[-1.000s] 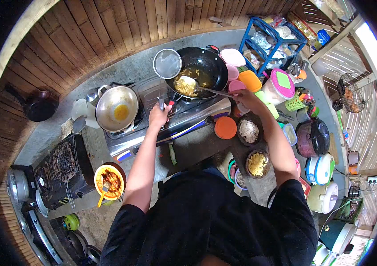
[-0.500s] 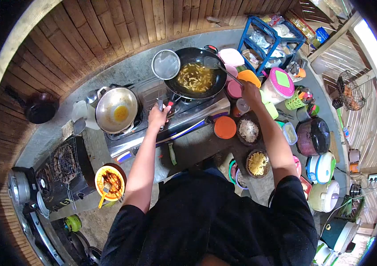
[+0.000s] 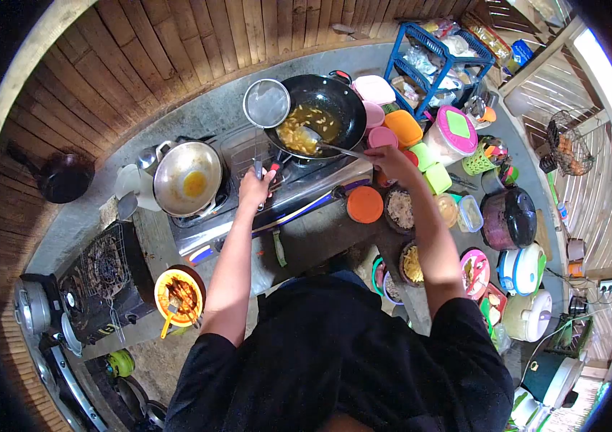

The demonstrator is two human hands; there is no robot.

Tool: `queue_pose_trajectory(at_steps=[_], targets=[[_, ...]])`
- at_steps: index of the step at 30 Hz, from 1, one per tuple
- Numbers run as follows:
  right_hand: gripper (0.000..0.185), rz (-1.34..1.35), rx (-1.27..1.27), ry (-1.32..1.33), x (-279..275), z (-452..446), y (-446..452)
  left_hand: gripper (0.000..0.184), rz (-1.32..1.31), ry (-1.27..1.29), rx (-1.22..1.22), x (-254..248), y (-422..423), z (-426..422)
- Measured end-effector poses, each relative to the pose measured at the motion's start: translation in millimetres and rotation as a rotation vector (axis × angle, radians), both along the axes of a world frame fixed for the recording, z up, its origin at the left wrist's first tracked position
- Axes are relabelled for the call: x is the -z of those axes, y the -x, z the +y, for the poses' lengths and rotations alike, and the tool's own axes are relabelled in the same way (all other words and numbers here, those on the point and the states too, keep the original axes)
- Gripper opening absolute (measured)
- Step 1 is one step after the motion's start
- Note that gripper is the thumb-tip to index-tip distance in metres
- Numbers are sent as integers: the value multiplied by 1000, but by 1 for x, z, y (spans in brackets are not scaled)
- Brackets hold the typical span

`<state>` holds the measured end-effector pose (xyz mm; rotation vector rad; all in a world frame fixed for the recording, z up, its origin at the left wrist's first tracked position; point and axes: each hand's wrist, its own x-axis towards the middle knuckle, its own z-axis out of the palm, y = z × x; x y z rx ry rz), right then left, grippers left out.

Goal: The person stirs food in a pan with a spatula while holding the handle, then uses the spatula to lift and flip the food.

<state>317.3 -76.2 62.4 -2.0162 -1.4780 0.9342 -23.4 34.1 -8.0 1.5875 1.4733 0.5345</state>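
Note:
My left hand point(image 3: 254, 190) is closed round the handle of a round mesh strainer point(image 3: 266, 103), whose basket hangs by the left rim of a black wok point(image 3: 349, 111). The handle of the wok, with a red part, lies close to the same hand. My right hand point(image 3: 391, 163) grips the long metal handle of a spatula point(image 3: 342, 150). The spatula's blade is down in the wok among pale yellow pieces point(image 3: 295, 133) in oil. Left of the strainer, a silver pan point(image 3: 169, 180) with a little yellow liquid sits on the stove point(image 3: 241, 205).
An orange lid point(image 3: 365, 205) and a knife point(image 3: 279, 248) lie on the near counter. Bowls of white and yellow food stand under my right forearm. Colourful containers and a blue rack point(image 3: 432, 90) are at the right. An orange bowl point(image 3: 164, 306) of red sauce stands at the left.
The spatula went to the wok's upper right side, then came back down into the pieces at the lower left. My right hand has moved down with it. The strainer has shifted slightly left.

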Motion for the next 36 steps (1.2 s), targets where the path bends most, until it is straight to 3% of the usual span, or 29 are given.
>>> queue_pose_trajectory(at_steps=[5,9,11,17,21,23,32,36], targets=[[29,-87,121,-170,2,-20,47,28,-30,-34,-2,-8,-2,-3],[31,-120,310,-383,34,-22,60,27,-25,1,4,-12,-2,-5],[34,-364,337,-472,44,-17,59,28,-27,6,-7,-11,-2,-4],[36,-495,407,-410,61,-2,57,28,-37,-32,8,2,-1,1],[34,-370,316,-547,68,9,59,29,-29,-17,-3,-7,-2,-3],[28,-327,268,-352,68,13,61,29,-28,-2,-8,-9,-3,-4],[33,84,189,-113,52,2,70,29,-21,8,-4,-4,-2,-1],[31,64,209,-158,20,-10,74,29,-19,9,-22,-7,-3,-2]])
